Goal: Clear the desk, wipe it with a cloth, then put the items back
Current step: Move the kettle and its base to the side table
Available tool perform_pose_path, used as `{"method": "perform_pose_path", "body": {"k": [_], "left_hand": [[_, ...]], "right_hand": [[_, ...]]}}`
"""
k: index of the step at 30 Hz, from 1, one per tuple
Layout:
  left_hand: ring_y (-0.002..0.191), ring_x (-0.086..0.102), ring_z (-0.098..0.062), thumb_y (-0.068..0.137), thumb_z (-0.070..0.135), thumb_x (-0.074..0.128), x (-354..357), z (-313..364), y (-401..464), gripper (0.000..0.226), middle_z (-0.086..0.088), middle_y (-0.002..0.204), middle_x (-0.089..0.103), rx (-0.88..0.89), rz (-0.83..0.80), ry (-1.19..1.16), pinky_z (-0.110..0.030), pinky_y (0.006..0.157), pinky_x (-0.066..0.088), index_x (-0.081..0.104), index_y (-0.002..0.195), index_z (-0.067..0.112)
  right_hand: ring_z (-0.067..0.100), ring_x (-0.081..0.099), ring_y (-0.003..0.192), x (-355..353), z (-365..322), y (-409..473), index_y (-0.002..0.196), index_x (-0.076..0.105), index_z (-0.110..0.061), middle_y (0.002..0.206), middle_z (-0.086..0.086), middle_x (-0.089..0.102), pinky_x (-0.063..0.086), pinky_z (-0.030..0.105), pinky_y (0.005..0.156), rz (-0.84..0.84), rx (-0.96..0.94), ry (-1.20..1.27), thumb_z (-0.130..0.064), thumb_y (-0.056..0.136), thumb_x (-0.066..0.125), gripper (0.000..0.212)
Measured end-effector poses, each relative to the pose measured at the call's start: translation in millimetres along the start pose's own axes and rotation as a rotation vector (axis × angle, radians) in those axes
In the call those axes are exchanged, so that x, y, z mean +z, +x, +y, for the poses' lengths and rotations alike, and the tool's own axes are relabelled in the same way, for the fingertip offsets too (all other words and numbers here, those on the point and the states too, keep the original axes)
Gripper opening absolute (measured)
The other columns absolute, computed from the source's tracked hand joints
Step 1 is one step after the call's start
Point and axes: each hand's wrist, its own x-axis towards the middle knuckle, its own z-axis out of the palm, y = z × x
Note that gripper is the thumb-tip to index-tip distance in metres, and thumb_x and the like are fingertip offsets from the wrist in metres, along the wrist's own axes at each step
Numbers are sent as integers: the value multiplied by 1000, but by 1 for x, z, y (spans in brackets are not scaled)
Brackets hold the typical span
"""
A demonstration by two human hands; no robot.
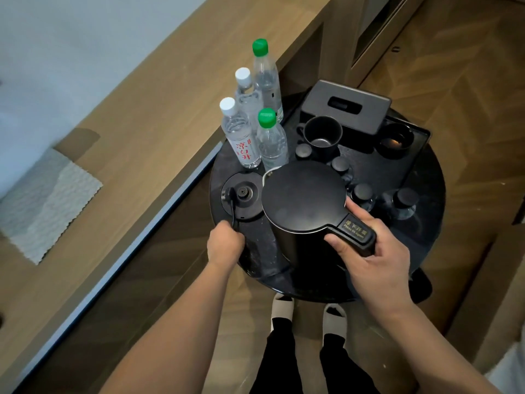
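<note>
Now right hand (372, 248) is gripping black kettle (304, 200) by its handle over round table (426, 177); left hand (224, 243) is clenching power cord (233, 207) beside kettle base (241, 196).

Black kettle (304, 200) with gold lettering on handle; black kettle base (241, 196). Round black tabletop (426, 194), glossy with faint speckle. Four clear water bottles: two green caps (260, 47), two white caps (243, 74); front white-capped bottle (241, 139) bears red characters. Black tissue box (345, 105), black mug (322, 135), black tray (420, 140). Grey-white cloth (45, 200) with waffle texture (zigzag edge). Wooden desk (142, 109) tan. Floor (454, 66) brown herringbone wood. Slippers (281, 307) off-white; trousers (279, 351) black.
</note>
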Motion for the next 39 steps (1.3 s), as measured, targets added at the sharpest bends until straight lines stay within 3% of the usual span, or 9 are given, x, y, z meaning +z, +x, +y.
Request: {"method": "perform_pose_path", "body": {"k": [5,10,12,14,16,21,28,33,39], "left_hand": [[110,60,-35,93,10,50,2,15,14,35,-13,122,66,94,119,-135,-32,83,45,65,124,6],[123,52,-32,95,35,54,-7,28,-10,48,-12,145,44,10,110,-228,-48,103,47,53,140,17],[114,59,-21,97,45,57,-13,42,-55,41,-4,138,57,34,-62,-585,-50,96,52,58,134,26],[119,63,-19,98,57,49,-14,54,-102,45,4,133,65,29,-438,-912,-53,97,52,61,132,30],[124,63,-20,96,66,44,-6,61,-129,56,6,135,65,97,-645,-979,-54,101,50,59,137,32],[125,61,-17,87,64,59,18,74,-153,52,13,134,64,115,-568,-926,-59,103,49,59,132,37],[122,62,-19,83,49,65,26,89,-157,40,13,125,68,211,-474,-741,-59,103,48,60,122,39],[119,62,-20,81,47,66,31,90,-164,42,9,124,66,222,-480,-676,-55,99,53,58,120,35],[121,62,-22,81,47,68,34,88,-167,44,4,130,64,195,-474,-688,-53,96,56,58,123,38]], "right_hand": [[-2,65,109,-25,9,-3,130,62,-14,121,-32,64,49,15,96,-40,-39,-36,-67,72,71,79],[5,62,117,-55,23,-6,133,62,-21,128,-20,64,51,39,103,-190,-81,-160,-62,74,73,73],[3,62,118,-66,27,-5,133,61,-22,128,-18,63,50,35,103,-263,-126,-207,-58,75,74,69],[-1,61,116,-77,31,0,129,65,-19,129,-18,63,48,25,102,-315,-157,-262,-56,77,75,65],[-1,61,112,-87,35,7,130,65,-20,125,-16,65,43,15,100,-375,-148,-320,-57,74,74,67],[5,60,113,-108,60,17,124,63,-23,127,-14,62,46,28,102,-432,-73,-402,-64,72,66,67],[8,59,105,-120,79,15,120,55,-32,113,-13,59,43,21,94,-341,3,-313,-58,68,69,61],[14,60,79,-133,88,4,109,52,-32,90,-11,60,39,16,70,-329,-10,-371,-67,65,64,58],[4,62,97,-123,83,1,116,49,-28,110,-26,59,50,30,84,-211,-1,-220,-47,70,63,52]]}}
